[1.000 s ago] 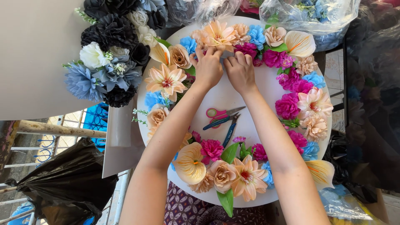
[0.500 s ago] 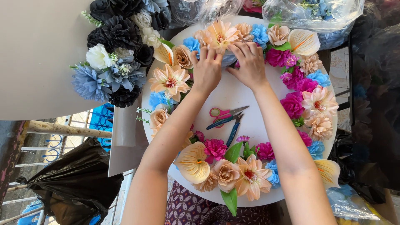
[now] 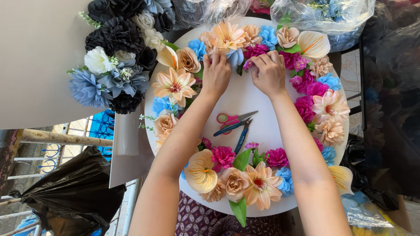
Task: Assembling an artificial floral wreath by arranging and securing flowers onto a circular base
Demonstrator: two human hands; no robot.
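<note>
Left hand: we saw our left hand [image 3: 217, 74] at the top of the white round board [image 3: 245, 98], its fingers curled narrow on a small blue flower [image 3: 235, 57].
Right hand: our right hand [image 3: 270, 72] was just beside it, fingers pinched on a small pink flower [image 3: 248, 65], though the grip was partly hidden.
Blue flower: it lay between a peach lily [image 3: 227, 36] and magenta blooms, in the ring of paper flowers around the board's rim.
Tools: red-handled scissors [image 3: 232, 118] and blue pliers [image 3: 241, 136] lay touching at the board's middle, between our forearms.
Surroundings: a black, white and blue bouquet [image 3: 116, 52] sat at the left, clear plastic bags [image 3: 321, 15] above.
</note>
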